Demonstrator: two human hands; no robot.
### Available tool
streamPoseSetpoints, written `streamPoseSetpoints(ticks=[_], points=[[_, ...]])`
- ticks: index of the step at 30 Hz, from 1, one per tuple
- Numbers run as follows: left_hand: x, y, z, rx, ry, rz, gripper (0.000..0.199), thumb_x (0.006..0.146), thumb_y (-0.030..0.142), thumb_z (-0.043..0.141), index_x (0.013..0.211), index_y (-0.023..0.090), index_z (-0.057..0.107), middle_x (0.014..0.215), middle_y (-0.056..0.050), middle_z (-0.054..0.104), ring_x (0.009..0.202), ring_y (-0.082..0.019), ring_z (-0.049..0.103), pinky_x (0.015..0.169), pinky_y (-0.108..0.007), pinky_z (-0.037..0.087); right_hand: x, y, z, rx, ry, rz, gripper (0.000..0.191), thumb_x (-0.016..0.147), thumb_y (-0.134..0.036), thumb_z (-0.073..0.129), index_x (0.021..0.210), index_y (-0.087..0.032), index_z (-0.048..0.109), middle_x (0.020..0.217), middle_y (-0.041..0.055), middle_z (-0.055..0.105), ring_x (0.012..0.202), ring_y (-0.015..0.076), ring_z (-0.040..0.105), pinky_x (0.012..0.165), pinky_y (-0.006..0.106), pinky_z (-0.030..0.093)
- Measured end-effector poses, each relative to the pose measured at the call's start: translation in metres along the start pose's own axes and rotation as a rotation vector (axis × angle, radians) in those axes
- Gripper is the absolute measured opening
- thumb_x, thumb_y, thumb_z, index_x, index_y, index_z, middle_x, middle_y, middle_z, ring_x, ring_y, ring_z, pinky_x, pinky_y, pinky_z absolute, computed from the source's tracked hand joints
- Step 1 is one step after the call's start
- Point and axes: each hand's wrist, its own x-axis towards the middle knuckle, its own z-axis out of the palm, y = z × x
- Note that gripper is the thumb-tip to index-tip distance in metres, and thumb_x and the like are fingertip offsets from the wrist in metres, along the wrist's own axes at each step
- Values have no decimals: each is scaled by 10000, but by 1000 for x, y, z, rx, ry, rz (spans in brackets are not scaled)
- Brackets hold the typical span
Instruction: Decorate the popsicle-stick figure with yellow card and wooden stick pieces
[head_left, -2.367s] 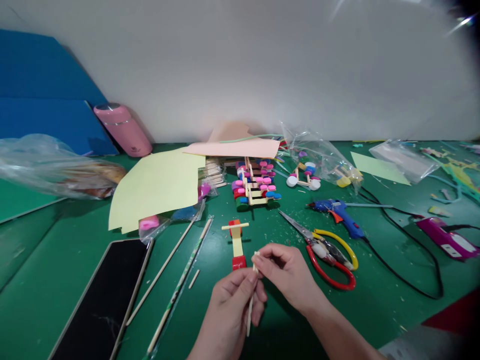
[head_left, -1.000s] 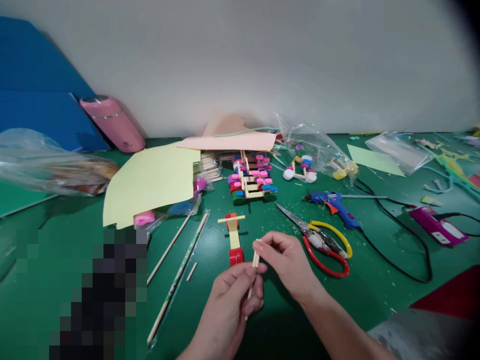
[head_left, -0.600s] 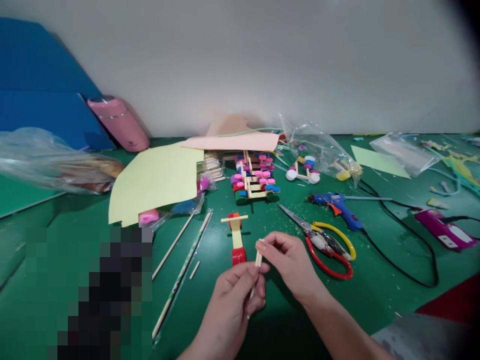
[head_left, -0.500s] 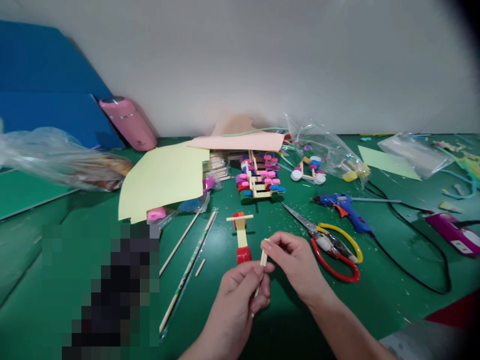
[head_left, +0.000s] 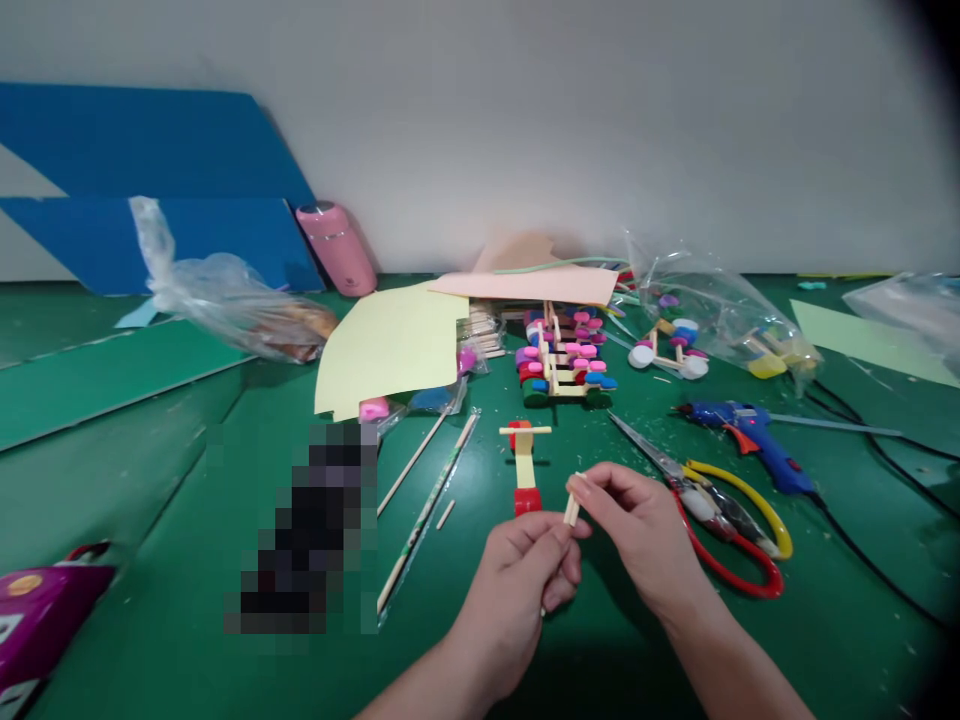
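Observation:
Between my hands are a few short pale wooden sticks, held close together and upright. My left hand is closed around their lower part, and a stick end pokes out below its fingers. My right hand pinches the sticks at the top with thumb and fingers. Just beyond, on the green table, lies a small frame of cream strip with red wheels and a stick across its far end. A short loose stick rests left of my left hand. Scissors with red and yellow handles lie right of my right hand.
A blue glue gun with its cord lies at the right. Small colourful wheeled models stand behind. Paper sheets, a wrapped chopstick, plastic bags and a pink bottle are to the left and back.
The view has turned left, so everything sits further right and a purple item shows at the lower left. My hands keep nearly the same grip on the sticks.

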Motion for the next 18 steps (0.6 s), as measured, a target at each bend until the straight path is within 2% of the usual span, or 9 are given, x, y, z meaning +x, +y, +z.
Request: streamPoseSetpoints(ticks=[4,8,10,13,18], points=[[-4,4,7,46,9,15,191,758,269,555,775,88,615,527,8,523,384,-42,364,430,-217,201,1,-4,-6,-48,1,-31,220,766,-329,589,606,-180,560,504,-49,518,494,85,456,487,196,355],[-11,10,12,49,96,51,125,747,213,548,830,128,587,681,-25,590,547,-104,512,581,-252,362,-3,-9,-20,-59,40,-82,201,761,-331,601,618,-191,575,544,-50,501,516,81,411,478,188,335],[-15,12,12,76,139,133,55,722,134,527,733,147,579,698,-9,572,588,-105,512,626,-257,370,-5,-11,-28,-35,41,-100,183,758,-332,609,633,-202,579,544,-56,471,509,79,378,458,188,311],[-17,15,11,129,139,240,148,644,40,479,570,145,552,670,4,532,577,-98,483,601,-242,350,-8,-13,-35,-17,40,-137,161,760,-329,612,652,-213,583,558,-56,447,510,82,352,448,200,287],[-13,14,17,75,94,219,207,605,54,391,464,148,509,534,-12,487,517,-118,431,529,-256,313,-7,-15,-34,9,23,-148,157,773,-314,603,650,-220,577,564,-58,438,523,84,348,461,205,285]])
